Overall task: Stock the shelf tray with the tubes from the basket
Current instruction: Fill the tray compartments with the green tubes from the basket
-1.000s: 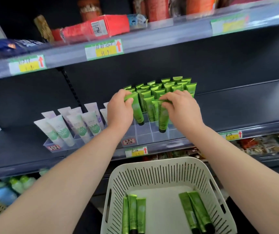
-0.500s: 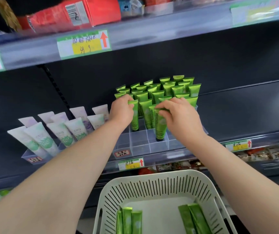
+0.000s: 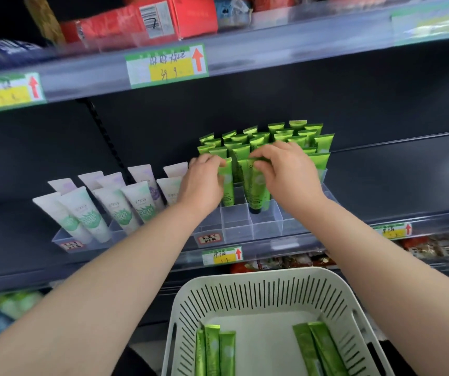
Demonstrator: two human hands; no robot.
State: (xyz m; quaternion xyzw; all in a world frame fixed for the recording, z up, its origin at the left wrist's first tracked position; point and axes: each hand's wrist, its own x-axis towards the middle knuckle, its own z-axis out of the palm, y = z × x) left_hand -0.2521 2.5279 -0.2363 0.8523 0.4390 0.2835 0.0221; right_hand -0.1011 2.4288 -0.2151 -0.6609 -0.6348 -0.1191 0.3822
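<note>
Fingers (image 3: 261,164) pinching upright tubes (image 3: 227,185), one per hand.
My right hand (image 3: 291,175) holds its tube cap-down at the near row of the tray (image 3: 268,226).

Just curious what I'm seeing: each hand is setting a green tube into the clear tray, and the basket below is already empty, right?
Not empty. The head view shows five green tubes lying in the basket. The rest holds: the left hand and right hand each set a green tube into the clear tray.
</note>
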